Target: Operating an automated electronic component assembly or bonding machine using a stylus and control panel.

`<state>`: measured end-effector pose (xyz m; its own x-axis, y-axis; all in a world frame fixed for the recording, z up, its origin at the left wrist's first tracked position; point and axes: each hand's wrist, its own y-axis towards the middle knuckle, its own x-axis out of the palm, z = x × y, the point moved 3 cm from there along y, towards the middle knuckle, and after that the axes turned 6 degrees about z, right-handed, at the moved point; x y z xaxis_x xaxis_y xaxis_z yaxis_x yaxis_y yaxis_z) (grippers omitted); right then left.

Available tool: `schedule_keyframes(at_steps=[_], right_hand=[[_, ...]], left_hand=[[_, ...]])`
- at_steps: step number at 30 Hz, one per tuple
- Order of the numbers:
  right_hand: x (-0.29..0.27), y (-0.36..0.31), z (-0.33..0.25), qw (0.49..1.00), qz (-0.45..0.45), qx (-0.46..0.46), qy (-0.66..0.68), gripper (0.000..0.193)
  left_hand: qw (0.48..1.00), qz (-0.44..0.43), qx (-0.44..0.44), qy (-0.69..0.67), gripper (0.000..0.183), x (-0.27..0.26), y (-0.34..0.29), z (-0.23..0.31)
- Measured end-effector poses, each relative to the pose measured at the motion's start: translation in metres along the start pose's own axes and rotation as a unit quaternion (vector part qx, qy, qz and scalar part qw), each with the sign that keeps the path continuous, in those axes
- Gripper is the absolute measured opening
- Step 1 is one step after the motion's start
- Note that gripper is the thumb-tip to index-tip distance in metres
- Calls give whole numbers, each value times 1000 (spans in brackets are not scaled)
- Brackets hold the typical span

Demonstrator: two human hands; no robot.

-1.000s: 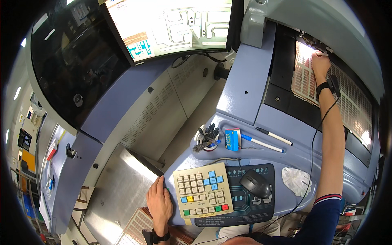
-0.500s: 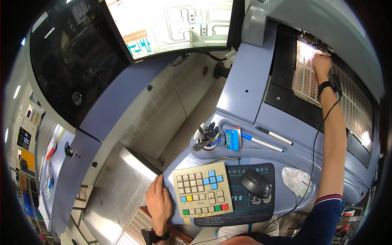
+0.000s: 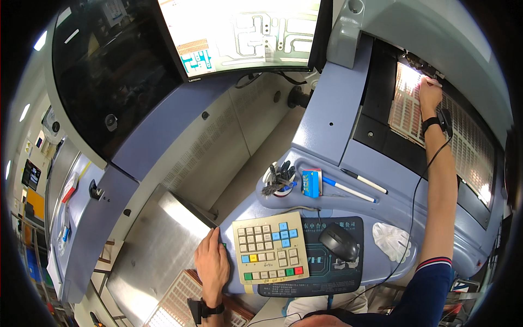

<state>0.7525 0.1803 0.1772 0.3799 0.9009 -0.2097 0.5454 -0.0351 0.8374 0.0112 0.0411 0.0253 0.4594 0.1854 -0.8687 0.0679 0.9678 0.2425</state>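
My left hand [image 3: 212,262] rests flat on the desk's left edge, fingers stretched out together, just left of a beige keypad [image 3: 271,248]. Far to the right, my right hand [image 3: 430,96] reaches over a printed circuit panel [image 3: 407,98] with rows of copper-coloured patterns, under a bright lamp. Its fingers are closed near the lit top edge. Something small and pale shows at the fingertips, too small to name. A monitor [image 3: 248,34] at the top shows enlarged circuit traces.
Beside the keypad lie a black mouse [image 3: 339,243] on a dark mat [image 3: 327,286] and a crumpled white glove [image 3: 391,241]. Farther back are a pen cup [image 3: 280,180], a small blue box [image 3: 311,183] and two pens [image 3: 348,189]. More panels [image 3: 177,302] lie by my left wrist.
The whole view has shifted slightly, with the monitor now a little farther right and lower. My right hand stays on the panel, and my left hand keeps its place beside the keypad.
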Motion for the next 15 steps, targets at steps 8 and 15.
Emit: schedule_keyframes(at_steps=[8, 15], right_hand=[[-109, -94, -11, 811, -188, 271, 484, 14], [-370, -266, -49, 759, -382, 321, 418, 10]], left_hand=[[999, 18, 28, -3, 43, 4, -2, -5], [999, 22, 24, 4, 44, 6, -5, -6]])
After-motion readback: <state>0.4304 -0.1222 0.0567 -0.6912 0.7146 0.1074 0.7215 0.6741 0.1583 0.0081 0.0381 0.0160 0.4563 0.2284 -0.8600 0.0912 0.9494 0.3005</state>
